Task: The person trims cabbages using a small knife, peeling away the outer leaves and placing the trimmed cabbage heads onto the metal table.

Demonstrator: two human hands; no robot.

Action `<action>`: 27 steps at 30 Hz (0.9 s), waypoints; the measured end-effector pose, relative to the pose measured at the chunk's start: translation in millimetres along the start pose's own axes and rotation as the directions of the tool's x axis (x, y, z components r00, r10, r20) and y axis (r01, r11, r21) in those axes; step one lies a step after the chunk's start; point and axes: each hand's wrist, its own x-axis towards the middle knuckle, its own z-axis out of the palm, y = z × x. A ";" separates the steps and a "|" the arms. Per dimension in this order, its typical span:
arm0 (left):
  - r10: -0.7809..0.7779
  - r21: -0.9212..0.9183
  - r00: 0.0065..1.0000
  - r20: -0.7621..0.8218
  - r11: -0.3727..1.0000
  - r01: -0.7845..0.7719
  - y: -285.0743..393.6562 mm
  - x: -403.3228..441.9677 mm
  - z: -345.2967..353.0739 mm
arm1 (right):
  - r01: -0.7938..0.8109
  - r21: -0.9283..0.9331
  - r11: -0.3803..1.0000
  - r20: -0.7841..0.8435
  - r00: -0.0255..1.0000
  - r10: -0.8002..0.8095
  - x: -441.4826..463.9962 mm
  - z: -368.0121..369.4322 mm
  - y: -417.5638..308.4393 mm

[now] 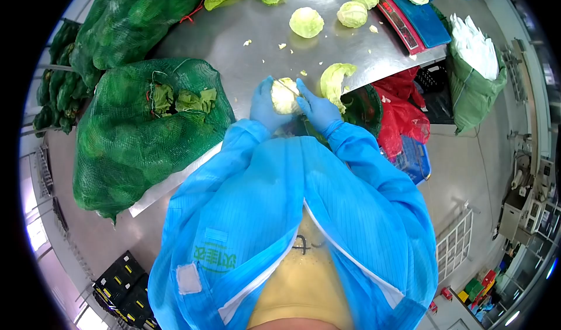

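A trimmed pale cabbage (284,95) is held over the table's near edge, in front of my body. My blue-gloved left hand (266,106) wraps around its left side and underside. My right hand (319,109), also gloved in blue, is closed at the cabbage's right side. A thin dark line runs from its fingers across the top of the cabbage and looks like a small knife blade; the handle is hidden in the glove. Just beyond my right hand, a loose cabbage leaf (335,83) hangs at the table edge, above a dark green bag (363,109).
On the metal table (234,67) lie whole cabbages (306,22), leaf scraps and a red-and-blue scale (403,23) with a cabbage on it. Full green mesh sacks (146,137) crowd the left. Red plastic bags (397,113) and a green sack (476,84) stand at right.
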 end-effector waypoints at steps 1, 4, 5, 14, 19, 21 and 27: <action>0.006 0.024 1.000 -0.011 1.000 -0.006 0.3 0.2 1.4 | 0.003 -0.003 1.000 -0.002 1.000 -0.003 0.4 -0.2 -0.4; 0.008 0.044 1.000 -0.005 0.999 -0.008 3.7 2.1 3.9 | -0.006 -0.021 1.000 -0.036 0.999 0.006 -0.6 0.7 0.2; 0.009 0.042 1.000 -0.006 0.999 -0.009 5.0 1.6 6.0 | -0.022 -0.004 1.000 -0.057 0.998 0.022 -1.9 1.1 0.6; -0.019 -0.008 0.999 -0.032 1.000 0.019 10.1 -6.8 7.9 | 0.003 0.679 0.735 -0.220 0.955 0.199 6.6 47.0 14.0; -0.019 -0.028 1.000 -0.017 0.999 0.019 13.6 -6.8 6.9 | 0.059 0.546 0.835 -0.310 0.941 0.137 2.0 14.3 -9.4; 0.026 0.039 0.999 -0.021 0.999 -0.025 8.2 -8.0 11.4 | 0.076 0.353 0.933 -0.266 0.964 0.022 10.6 -1.4 -8.8; 0.064 0.080 0.998 0.025 0.995 -0.066 6.7 -7.5 9.0 | 0.254 0.097 0.962 -0.009 0.967 -0.254 49.8 -27.5 20.9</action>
